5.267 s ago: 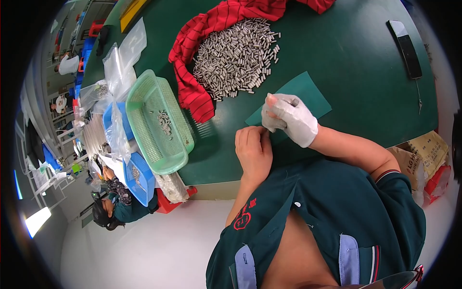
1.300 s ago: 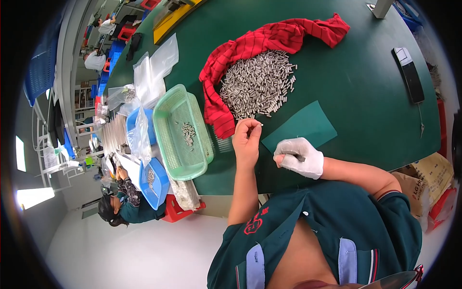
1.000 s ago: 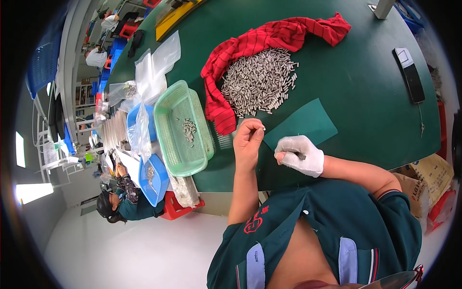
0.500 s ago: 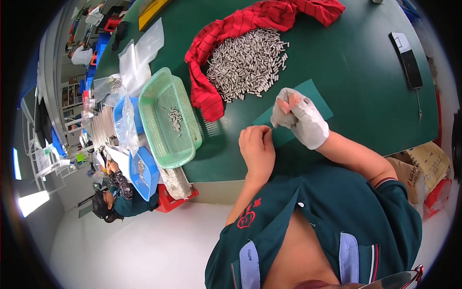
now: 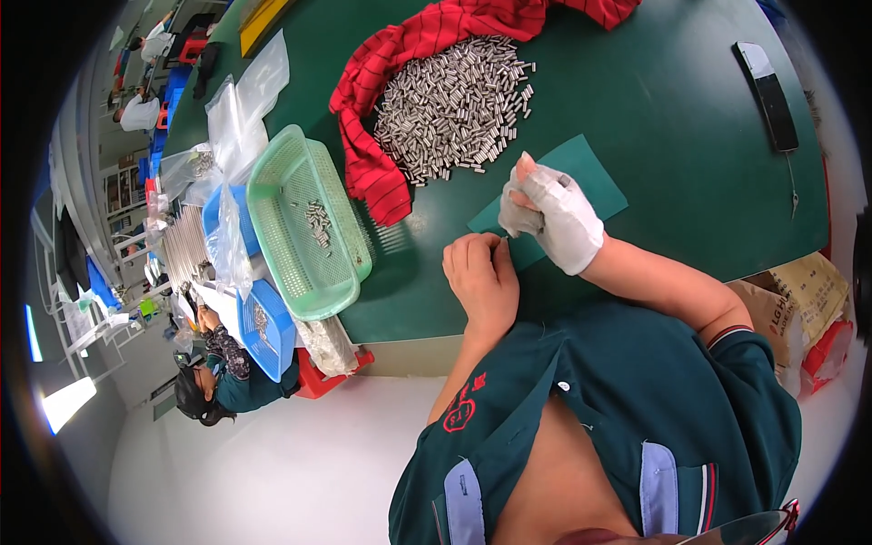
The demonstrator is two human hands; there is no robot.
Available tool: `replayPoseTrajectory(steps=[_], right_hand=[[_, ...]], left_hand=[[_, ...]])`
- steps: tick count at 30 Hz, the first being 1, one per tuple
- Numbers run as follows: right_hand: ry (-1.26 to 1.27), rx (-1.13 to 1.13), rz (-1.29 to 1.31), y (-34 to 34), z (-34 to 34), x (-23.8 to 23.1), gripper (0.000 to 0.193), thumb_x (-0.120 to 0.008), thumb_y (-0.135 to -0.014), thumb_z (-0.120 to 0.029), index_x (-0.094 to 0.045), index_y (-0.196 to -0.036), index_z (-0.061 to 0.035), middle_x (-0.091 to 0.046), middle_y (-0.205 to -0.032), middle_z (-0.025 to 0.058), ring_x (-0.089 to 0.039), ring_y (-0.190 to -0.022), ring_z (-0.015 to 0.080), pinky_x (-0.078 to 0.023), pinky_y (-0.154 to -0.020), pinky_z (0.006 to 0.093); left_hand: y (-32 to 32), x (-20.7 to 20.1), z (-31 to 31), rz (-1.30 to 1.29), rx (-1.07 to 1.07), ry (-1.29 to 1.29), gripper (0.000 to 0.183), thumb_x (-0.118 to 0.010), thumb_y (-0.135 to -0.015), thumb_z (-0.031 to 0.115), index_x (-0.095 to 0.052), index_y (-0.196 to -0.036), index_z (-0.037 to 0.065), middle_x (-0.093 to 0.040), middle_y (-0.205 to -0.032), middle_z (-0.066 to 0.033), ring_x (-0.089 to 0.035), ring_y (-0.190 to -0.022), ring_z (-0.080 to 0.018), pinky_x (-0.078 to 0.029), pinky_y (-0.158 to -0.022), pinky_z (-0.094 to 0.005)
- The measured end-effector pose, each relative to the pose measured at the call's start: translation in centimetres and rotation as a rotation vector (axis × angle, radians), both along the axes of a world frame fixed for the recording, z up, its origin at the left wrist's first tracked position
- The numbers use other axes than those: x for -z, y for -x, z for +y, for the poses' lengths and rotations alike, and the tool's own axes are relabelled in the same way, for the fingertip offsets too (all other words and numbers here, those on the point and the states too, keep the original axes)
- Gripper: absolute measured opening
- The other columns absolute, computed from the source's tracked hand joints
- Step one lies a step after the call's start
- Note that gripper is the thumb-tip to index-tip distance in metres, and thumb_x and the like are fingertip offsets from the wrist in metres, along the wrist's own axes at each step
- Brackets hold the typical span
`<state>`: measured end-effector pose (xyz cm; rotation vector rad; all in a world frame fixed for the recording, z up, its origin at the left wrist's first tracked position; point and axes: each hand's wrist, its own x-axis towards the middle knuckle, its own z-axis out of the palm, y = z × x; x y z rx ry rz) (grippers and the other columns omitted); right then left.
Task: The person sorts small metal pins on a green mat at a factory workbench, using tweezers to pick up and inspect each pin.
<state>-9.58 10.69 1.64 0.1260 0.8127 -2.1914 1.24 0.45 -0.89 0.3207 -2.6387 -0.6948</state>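
Observation:
My left hand [image 5: 481, 280], bare, rests at the near side of the green table with its fingers curled and the thumb against them. Close by on its right is my right hand [image 5: 556, 218], in a white glove with bare fingertips, its fingers bent into a pinch. The fingertips of both hands nearly meet over a flat green sheet [image 5: 595, 177]; anything small between them is too hidden to make out. Beyond them lies a big heap of short metal pins [image 5: 454, 113], bordered on its left and far sides by a red cloth with dark stripes [image 5: 377, 182].
Left of the hands stands a light green plastic basket [image 5: 263, 195] with a few pins [image 5: 318, 225] inside. Clear plastic bags [image 5: 241, 136] and blue trays [image 5: 286, 350] lie farther left, near a seated co-worker [image 5: 218, 377]. A black-and-white device [image 5: 766, 95] lies at right.
The view has shifted slightly, so the table's things appear a little farther left and up. My right hand has turned a little, its fingertips still close to my left hand.

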Motion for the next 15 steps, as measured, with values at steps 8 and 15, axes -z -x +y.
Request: replayPoseTrajectory(steps=[8, 15], right_hand=[[0.0, -0.022, -0.001, -0.03, -0.14, 0.13, 0.042, -0.05, -0.097, -0.038, -0.037, -0.065, -0.0132, -0.03, -0.057, -0.0057, -0.027, -0.051, 0.0074, -0.023, -0.049, 0.0246], [-0.004, -0.015, 0.004, -0.09, -0.2, 0.07, 0.042, -0.05, -0.097, -0.038, -0.037, -0.065, -0.0131, -0.03, -0.057, -0.0057, -0.027, -0.051, 0.0071, -0.023, -0.048, 0.0243]], left_hand=[[-0.06, 0.08, 0.07, -0.035, -0.016, -0.011, 0.011, -0.064, -0.075, 0.0, -0.056, -0.081, 0.004, -0.056, -0.083, -0.0098, -0.052, -0.082, -0.0296, -0.04, -0.076, -0.0387], [0.0, -0.08, 0.21, -0.042, -0.024, -0.012, 0.01, -0.063, -0.075, 0.001, -0.056, -0.08, 0.004, -0.055, -0.082, -0.0093, -0.052, -0.081, -0.0294, -0.04, -0.075, -0.0384]])
